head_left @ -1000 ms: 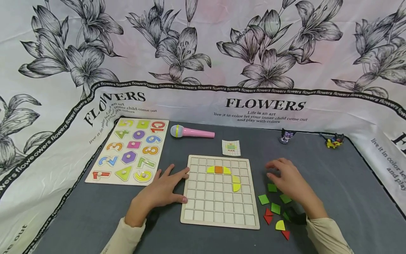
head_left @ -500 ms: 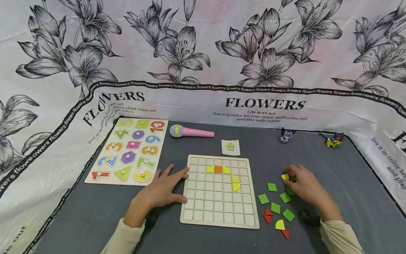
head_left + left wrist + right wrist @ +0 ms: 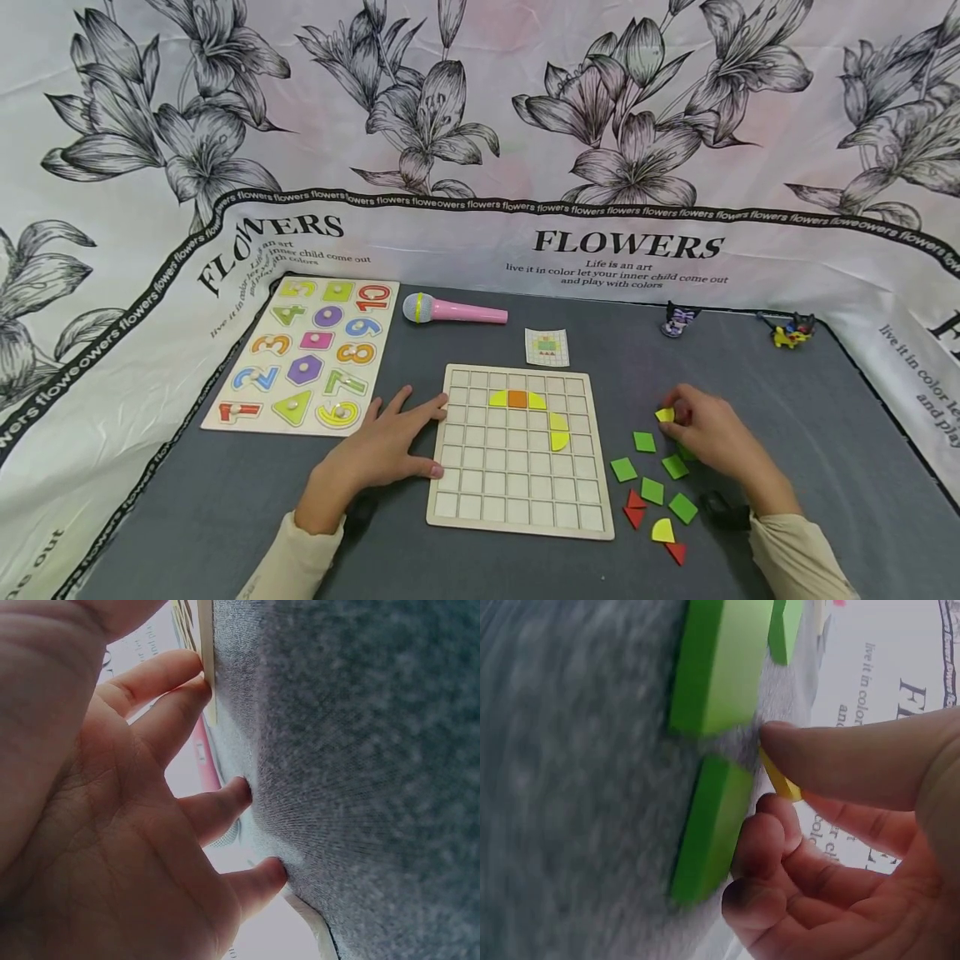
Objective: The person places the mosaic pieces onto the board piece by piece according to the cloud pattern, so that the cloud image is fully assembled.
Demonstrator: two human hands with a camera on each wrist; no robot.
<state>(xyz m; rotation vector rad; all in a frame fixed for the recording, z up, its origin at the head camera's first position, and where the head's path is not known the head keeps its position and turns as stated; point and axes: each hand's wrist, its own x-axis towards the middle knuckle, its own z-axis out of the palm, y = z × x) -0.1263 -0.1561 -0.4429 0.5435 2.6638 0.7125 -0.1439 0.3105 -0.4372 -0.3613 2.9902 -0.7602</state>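
Note:
A wooden grid board [image 3: 517,483] lies on the grey cloth, with an orange square [image 3: 517,400] and several yellow quarter-round tiles [image 3: 558,432] set in its upper cells. My left hand [image 3: 375,454] is spread flat at the board's left edge, fingertips and thumb touching it; the left wrist view shows two fingertips at the board's side and others on the cloth. To the right of the board, my right hand [image 3: 712,433] pinches a yellow tile [image 3: 664,415] between thumb and fingers. Green square tiles [image 3: 652,491] lie just beneath and beside that hand.
Red triangles [image 3: 634,509] and another yellow quarter-round piece [image 3: 662,531] lie nearer the front. Behind the board is a small pattern card [image 3: 547,348]. A number puzzle [image 3: 300,358], a toy microphone [image 3: 455,311] and two small figurines [image 3: 677,321] stand further out.
My right hand has moved rightward from beside the board and picked up a yellow tile; over the last half second it shifts slightly left. The left hand stays put.

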